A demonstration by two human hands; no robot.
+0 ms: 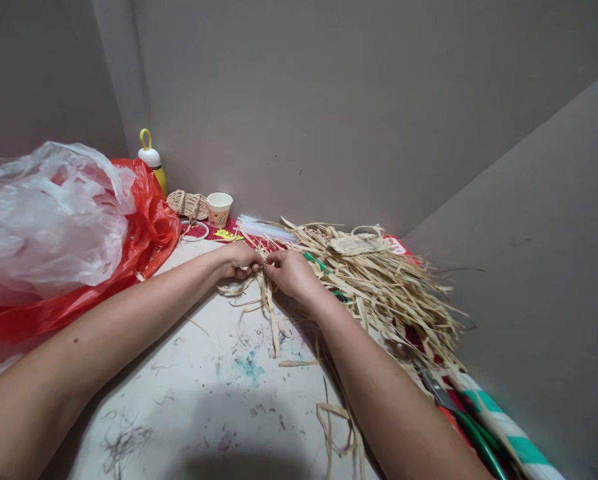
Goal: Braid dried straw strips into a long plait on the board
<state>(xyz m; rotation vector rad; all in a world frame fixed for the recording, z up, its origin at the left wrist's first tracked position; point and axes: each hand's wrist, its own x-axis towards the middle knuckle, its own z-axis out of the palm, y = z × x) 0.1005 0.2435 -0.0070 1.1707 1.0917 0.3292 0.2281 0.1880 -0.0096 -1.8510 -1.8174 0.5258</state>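
My left hand [239, 259] and my right hand [289, 272] meet at the middle of the table, both closed in a pinch on pale straw strips [269, 303] that trail down toward me. Just right of my hands lies a big loose heap of the same straw [393, 287]. A small flat woven straw piece [357, 244] rests on top of that heap.
A red plastic bag [149, 233] with a clear plastic bag [49, 213] on it fills the left. At the back stand a yellow-and-white bottle [152, 160], a small woven basket [187, 204] and a paper cup [219, 209]. Scissors [441, 393] lie right. Grey walls enclose the paint-stained table [219, 400].
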